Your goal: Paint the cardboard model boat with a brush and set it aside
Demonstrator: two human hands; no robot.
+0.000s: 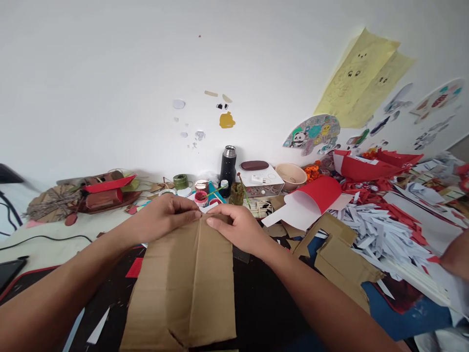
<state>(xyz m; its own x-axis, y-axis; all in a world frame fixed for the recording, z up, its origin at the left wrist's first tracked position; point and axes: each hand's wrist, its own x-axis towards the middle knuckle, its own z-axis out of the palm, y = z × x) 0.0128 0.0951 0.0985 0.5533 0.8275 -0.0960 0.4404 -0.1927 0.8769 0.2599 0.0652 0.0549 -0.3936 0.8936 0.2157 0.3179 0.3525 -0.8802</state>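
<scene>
A creased sheet of brown cardboard (186,288) lies on the dark table in front of me, with a fold line down its middle. My left hand (164,215) and my right hand (238,227) both pinch its far edge, thumbs almost touching at the fold. A small white scrap shows between my fingertips at that edge.
Behind my hands stand paint pots (201,197), a black flask (227,168), a green tape roll (181,181) and a beige bowl (291,176). Rolled red paper (315,195), cardboard offcuts (340,264) and white paper strips (381,234) fill the right. Another person's hand (456,254) is at the right edge.
</scene>
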